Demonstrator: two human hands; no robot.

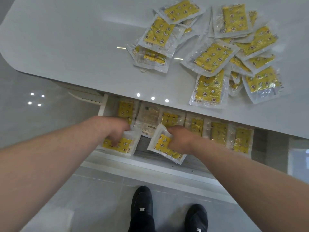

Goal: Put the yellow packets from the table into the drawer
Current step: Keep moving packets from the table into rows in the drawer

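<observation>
Since these yellow sachets look light, floppy and slick, best pinch at a sealed edge, not the middle. Left hand (pixel 115 131) fingers curl onto the left packet (pixel 119 144); right hand (pixel 181 139) clamps the right packet (pixel 164 144) by its side. Both sit low in the open drawer (pixel 142 164), whose back holds a row of packets (pixel 219 133), roughly 6. Loose pile (pixel 212 57) left on table (pixel 75 47)
</observation>
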